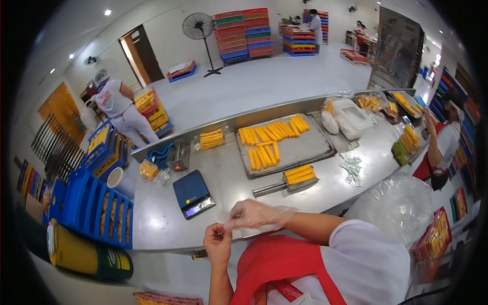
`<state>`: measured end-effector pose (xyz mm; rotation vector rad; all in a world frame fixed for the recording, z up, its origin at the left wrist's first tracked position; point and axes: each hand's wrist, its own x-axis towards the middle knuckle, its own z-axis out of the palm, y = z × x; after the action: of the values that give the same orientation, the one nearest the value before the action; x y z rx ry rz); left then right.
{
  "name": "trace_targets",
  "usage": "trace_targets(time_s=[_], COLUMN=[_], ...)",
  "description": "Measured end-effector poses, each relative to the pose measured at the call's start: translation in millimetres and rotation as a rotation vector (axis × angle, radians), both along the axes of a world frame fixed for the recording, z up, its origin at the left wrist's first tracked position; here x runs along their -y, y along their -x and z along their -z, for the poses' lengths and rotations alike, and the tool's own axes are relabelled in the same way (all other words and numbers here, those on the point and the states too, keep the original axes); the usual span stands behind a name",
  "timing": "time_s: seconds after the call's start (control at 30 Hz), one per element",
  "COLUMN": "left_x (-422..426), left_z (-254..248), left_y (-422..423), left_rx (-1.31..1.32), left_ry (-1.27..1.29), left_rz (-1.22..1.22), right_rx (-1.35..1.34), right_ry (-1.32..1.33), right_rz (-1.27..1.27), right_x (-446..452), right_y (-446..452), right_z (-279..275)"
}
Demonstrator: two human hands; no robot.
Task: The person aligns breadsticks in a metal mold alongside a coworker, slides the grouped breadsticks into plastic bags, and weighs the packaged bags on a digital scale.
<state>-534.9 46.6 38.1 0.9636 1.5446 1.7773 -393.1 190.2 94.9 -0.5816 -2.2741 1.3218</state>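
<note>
Mate: Start from the left. What's round you?

Me: At nine o'clock from my hands stands a blue crate [84, 203]. Between ten and eleven is the scale [192, 189], its display lit. Just short of twelve lies a clear packet of yellow sticks [211, 139].

Mate: And your hands?

Me: They meet in front of my apron [279, 256], at the near edge of the table [155, 218]. My left hand [217, 245] is bare, fingers bent in, tips against those of my right hand [252, 213]. Thin clear plastic [283, 215] covers the right and hangs loose at the wrist; it looks like a glove. Whether either hand is pinching a bit of it or only touching, I can't tell.

Mate: So which step is that?

Me: I'd judge it's working the plastic at the fingertips. The next move seems to call for a light pinch and a small, even tug, so the film doesn't tear.

Mate: Further right?

Me: The tray [310, 147] of sticks is at one o'clock. The metal scoop [268, 190], loaded with more, is just short of two; small sachets [352, 170] lie at two. My hands are apart from all three.
</note>
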Motion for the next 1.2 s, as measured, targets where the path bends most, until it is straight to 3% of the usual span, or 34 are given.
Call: trace_targets(time_s=[0.07,0.13,0.17,0.23,0.27,0.37,0.43,0.47,0.5,0.53,0.6,0.63,0.67,0.73,0.83,0.87,0.97,1.03,1.1,1.13,1.17,1.2], left_x=[-5.6,-11.0,-14.0,-10.4,-9.5,-24.1,-35.8,-44.3,-49.0,-53.2,-69.3,-75.3,-79.9,-84.0,-81.5,-79.8,-66.4,-56.1,-50.2,-48.0,-50.8,-56.1], left_z=[0.0,-12.2,-12.3,-9.0,-7.8,-27.6,-16.3,-7.4,-4.2,-8.8,-25.5,-35.4,-46.9,-58.4,-58.3,-61.5,-67.6,-70.6,-74.7,-89.5,-75.5,-51.0], left_y=[-8.6,-12.8,-9.5,6.9,16.1,-5.9,-0.2,3.4,3.3,-2.1,-14.7,-17.5,-19.0,-14.8,1.7,5.4,19.5,33.1,41.0,33.3,38.8,47.0], left_rx=[-0.110,-0.410,-0.410,-0.859,-0.945,-1.043,-1.042,-1.062,-1.079,-1.081,-0.803,-0.804,-0.592,-0.280,-0.088,-0.141,-0.216,-0.276,-0.398,-0.406,-0.403,-0.597], left_ry=[0.041,0.102,0.096,0.091,0.219,0.383,0.408,0.333,0.259,0.264,0.252,0.250,0.313,0.420,0.454,0.488,0.406,0.344,0.302,0.405,0.423,0.367], left_rz=[0.008,-0.036,-0.032,-0.151,-0.104,-0.032,0.026,0.057,0.090,0.095,0.233,0.237,0.311,0.351,0.346,0.329,0.189,0.112,0.075,0.072,0.068,0.103], right_rx=[0.303,0.230,0.164,0.272,0.322,0.398,0.313,0.311,0.122,-0.069,-0.041,-0.012,-0.015,0.022,-0.017,-0.017,-0.346,-0.578,-0.451,-0.496,-0.545,-0.539], right_ry=[-0.003,-0.057,-0.109,-0.199,-0.184,-0.222,-0.253,-0.252,-0.054,0.147,0.235,0.316,0.316,0.034,-0.087,-0.082,0.244,0.607,0.969,1.199,1.425,1.439], right_rz=[-0.140,-0.053,0.027,0.143,0.118,0.057,0.282,0.281,0.205,0.130,0.099,0.064,0.070,0.153,0.073,0.075,0.186,0.268,0.442,0.487,0.531,0.531], right_x=[6.9,2.8,-2.0,-10.1,-21.1,-29.6,-28.5,-30.4,-29.5,-25.0,-14.4,-11.4,-9.7,-11.3,-20.5,-23.3,-23.6,-27.2,-20.2,-21.5,-25.2,-28.6], right_y=[-0.2,-2.1,-5.4,-18.1,-23.4,-30.6,-29.3,-29.2,-30.9,-31.8,-22.5,-18.9,-18.2,-17.6,-9.4,-9.5,-16.6,-26.9,-40.0,-46.3,-49.1,-48.0], right_z=[-9.3,16.4,30.7,30.2,40.9,56.3,47.5,38.8,15.0,-3.7,-25.1,-33.4,-40.6,-51.6,-28.0,-21.4,0.7,37.4,70.8,105.4,142.9,155.0])
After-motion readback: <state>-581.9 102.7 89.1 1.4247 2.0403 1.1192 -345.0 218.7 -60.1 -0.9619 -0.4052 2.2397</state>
